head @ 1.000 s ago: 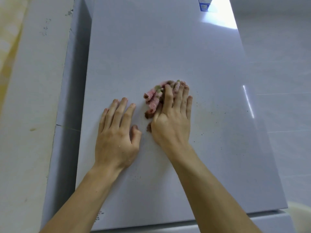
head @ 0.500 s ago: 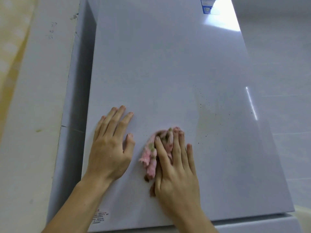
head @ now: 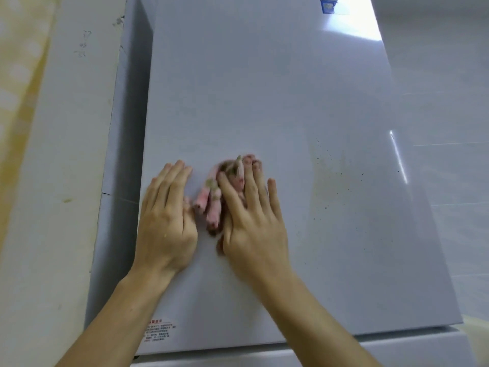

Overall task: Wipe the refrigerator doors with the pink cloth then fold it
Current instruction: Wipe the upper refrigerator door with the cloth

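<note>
The white upper refrigerator door (head: 264, 88) fills the middle of the view. A bunched pink cloth (head: 211, 200), soiled brown and green, lies against the door. My right hand (head: 254, 221) presses it flat with straight, spread fingers, and most of the cloth is hidden under the palm. Just left of the cloth, my left hand (head: 166, 221) rests flat on the door with its fingers straight. The thumb of that hand is close to the cloth's edge.
Brown specks and a faint stain (head: 333, 181) mark the door right of my hands. A blue label (head: 328, 4) sits at the door's top. The lower door (head: 397, 348) begins below a gap. A scuffed wall (head: 53, 154) stands at left, pale tiles (head: 449, 128) at right.
My right hand slid the cloth down the door, then back up and left beside my left hand. The left hand stayed flat on the door in about the same place.
</note>
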{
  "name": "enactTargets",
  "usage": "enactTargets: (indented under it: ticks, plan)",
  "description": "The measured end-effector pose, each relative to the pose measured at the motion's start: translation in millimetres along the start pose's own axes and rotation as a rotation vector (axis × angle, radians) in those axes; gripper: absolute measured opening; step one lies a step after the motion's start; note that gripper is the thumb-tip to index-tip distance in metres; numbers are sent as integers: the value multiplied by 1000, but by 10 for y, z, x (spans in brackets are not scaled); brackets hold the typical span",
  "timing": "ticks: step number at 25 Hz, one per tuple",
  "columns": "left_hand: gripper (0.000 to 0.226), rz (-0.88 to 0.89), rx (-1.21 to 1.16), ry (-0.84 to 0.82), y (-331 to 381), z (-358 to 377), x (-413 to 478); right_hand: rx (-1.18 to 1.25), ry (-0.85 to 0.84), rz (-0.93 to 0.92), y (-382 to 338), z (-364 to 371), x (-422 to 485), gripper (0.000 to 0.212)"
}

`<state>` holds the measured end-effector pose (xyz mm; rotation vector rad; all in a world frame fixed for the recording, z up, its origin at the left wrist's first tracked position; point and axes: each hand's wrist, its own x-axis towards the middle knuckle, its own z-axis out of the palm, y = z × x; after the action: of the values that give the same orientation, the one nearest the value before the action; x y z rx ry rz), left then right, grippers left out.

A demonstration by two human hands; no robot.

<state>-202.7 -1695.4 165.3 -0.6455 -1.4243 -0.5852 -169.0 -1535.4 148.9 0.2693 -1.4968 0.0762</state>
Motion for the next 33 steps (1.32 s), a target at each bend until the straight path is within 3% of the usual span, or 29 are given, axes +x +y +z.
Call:
enactTargets:
  ticks: [4,7,10,16,21,24,29,33]
  plan:
    - [59,9,76,-15,152,38,-3,-121,-68,-29,190,-221,-489,61]
    - [61,67,109,-34,382,186,-15,-201,16,125,620,-331,-5,67]
    - [59,64,106,-33,535,298,56,-174,-37,257,981,-481,584,74]
    - [58,88,148,40,617,417,162,66,60,207,1026,-433,304,60]
    - [62,94,190,54,701,453,274,-48,3,78,1042,-476,-95,56]
    - [61,107,191,24,812,498,479,-27,17,50,1210,-499,364,58]
    - [56,131,149,-10,950,564,796,34,-20,175,1364,-534,1559,56]
    - [57,180,147,-38,1035,620,818,18,-8,130,1413,-600,1194,53]
